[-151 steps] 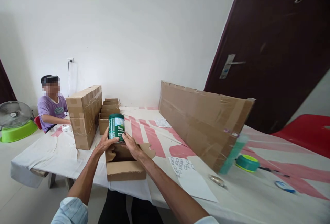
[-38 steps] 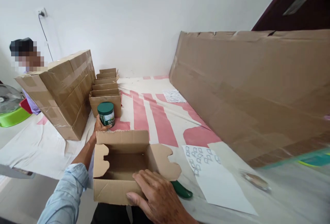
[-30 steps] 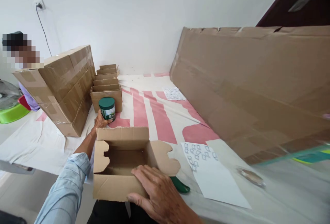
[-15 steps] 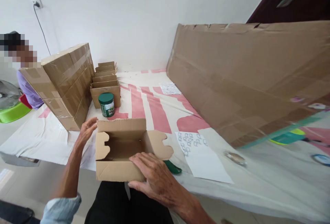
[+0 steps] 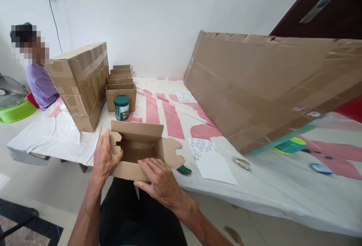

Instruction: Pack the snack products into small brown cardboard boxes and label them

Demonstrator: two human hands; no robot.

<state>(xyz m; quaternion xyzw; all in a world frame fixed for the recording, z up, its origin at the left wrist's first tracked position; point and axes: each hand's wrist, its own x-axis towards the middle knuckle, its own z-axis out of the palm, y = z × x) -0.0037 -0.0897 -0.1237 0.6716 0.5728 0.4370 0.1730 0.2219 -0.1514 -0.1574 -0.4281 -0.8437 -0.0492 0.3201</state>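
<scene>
A small brown cardboard box (image 5: pixel 137 131) sits at the table's front edge, its top flaps raised and its inside bare. At its left end, my left hand (image 5: pixel 104 157) grips the side, thumb on the notched left flap and fingers outside. My right hand (image 5: pixel 160 180) clasps the near flap, with its fingers over the inner face and the thumb below. The notched right flap (image 5: pixel 172 151) sticks outward. Just right of it, a green-handled tool (image 5: pixel 184 169) lies partly hidden under the box flap. A jar with a dark green lid (image 5: pixel 121 107) stands beyond the box.
Taped cartons (image 5: pixel 82 76) are stacked at the left, beside a row of open cardboard boxes (image 5: pixel 121 99). A large cardboard sheet (image 5: pixel 254 83) leans at the right. Paper (image 5: pixel 216 166) and tape rolls (image 5: pixel 241 163) lie on the cloth. A person in purple (image 5: pixel 42 83) sits at far left.
My left hand has come in from beside the box and taken hold of its left end. My right hand stays on the near flap. The camera view has shifted a little.
</scene>
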